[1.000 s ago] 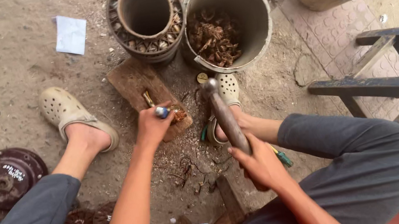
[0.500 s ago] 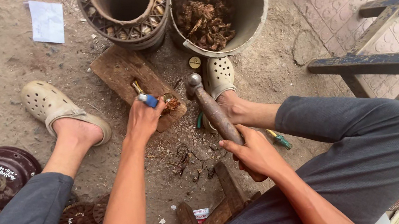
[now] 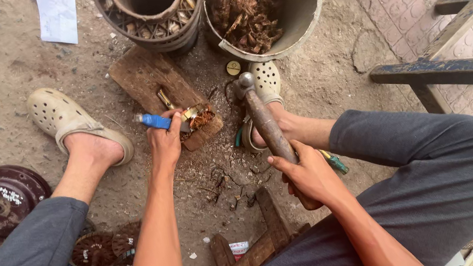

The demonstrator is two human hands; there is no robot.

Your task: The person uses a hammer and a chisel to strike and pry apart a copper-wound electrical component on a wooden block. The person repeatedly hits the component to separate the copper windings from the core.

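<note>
Your left hand (image 3: 165,143) grips blue-handled tool (image 3: 156,121), pinning copper scrap (image 3: 201,118) on wooden block (image 3: 164,92) for steady strike; right hand (image 3: 309,173) clenches hammer (image 3: 265,127), head raised above block; bucket (image 3: 264,7) beyond.

Blue tool handle (image 3: 154,121), brown wood block (image 3: 157,88), brown hammer handle (image 3: 272,140) with grey head, cream perforated clogs (image 3: 67,122), grey trousers (image 3: 444,163), white paper (image 3: 58,17), maroon hub (image 3: 3,196), rusty-brown scrap in grey bucket (image 3: 301,21), dark blue bench (image 3: 460,69)
</note>
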